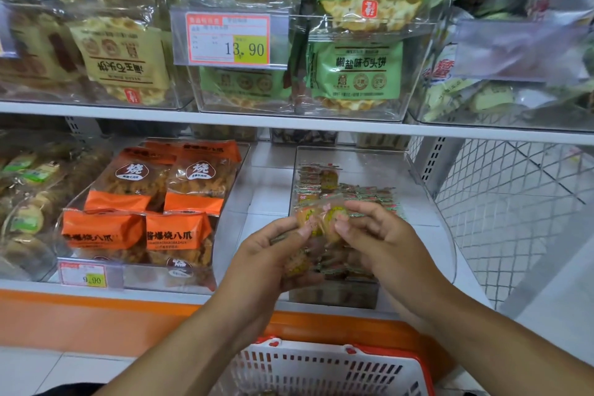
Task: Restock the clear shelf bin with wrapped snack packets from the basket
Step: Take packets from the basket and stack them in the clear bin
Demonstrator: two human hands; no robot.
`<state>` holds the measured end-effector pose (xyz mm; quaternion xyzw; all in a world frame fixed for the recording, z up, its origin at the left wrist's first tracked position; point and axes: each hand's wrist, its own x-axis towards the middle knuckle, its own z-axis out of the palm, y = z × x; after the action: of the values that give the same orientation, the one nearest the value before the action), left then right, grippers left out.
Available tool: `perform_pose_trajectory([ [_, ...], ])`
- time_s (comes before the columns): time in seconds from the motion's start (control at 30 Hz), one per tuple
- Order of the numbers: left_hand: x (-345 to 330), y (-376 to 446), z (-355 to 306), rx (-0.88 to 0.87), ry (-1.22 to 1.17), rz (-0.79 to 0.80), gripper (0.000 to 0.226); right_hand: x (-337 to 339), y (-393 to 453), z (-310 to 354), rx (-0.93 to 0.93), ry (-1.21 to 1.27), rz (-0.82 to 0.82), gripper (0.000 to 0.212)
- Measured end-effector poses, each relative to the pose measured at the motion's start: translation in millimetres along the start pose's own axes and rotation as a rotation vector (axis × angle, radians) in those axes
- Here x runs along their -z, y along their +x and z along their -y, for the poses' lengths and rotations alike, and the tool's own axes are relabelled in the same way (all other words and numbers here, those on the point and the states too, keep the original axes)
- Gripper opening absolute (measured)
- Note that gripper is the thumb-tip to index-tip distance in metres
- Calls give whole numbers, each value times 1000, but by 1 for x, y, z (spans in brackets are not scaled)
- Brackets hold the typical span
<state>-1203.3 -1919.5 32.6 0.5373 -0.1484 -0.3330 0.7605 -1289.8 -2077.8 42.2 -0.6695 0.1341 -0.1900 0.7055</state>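
Both hands, left [273, 254] and right [379, 235], pinch snack packets [324, 219] over the clear bin [427, 202], beneath a 13.90 price tag [228, 38]

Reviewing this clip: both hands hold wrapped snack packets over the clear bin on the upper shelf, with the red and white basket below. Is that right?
Not quite. In the head view the left hand and right hand hold the wrapped snack packets over the clear bin on the lower shelf, not the upper one. The red and white basket does sit below.
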Motion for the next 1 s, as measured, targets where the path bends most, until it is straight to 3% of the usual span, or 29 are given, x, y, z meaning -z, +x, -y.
perform_pose_trajectory([
  [0.1,-1,1,0,5,-4,-6,31,1,2,0,-84,70,-2,23],
  [0.33,0,1,2,43,16,37,32,2,-2,4,-284,83,222,21],
  [0.43,0,1,3,52,9,26,32,2,-4,4,-259,22,195,24],
  [0.53,0,2,4,17,-6,-1,25,-1,-5,7,-252,164,116,24],
  [0.63,-3,3,3,-52,-91,-20,25,-3,-5,11,-357,344,31,21],
  [0.73,-5,4,3,-100,-142,-18,29,-4,-7,13,-471,420,89,19],
  [0.87,-5,4,4,-98,-150,2,28,-7,-11,12,-491,376,130,25],
  [1.0,-5,3,6,-92,-121,2,25,-11,-11,9,-480,498,25,42],
])
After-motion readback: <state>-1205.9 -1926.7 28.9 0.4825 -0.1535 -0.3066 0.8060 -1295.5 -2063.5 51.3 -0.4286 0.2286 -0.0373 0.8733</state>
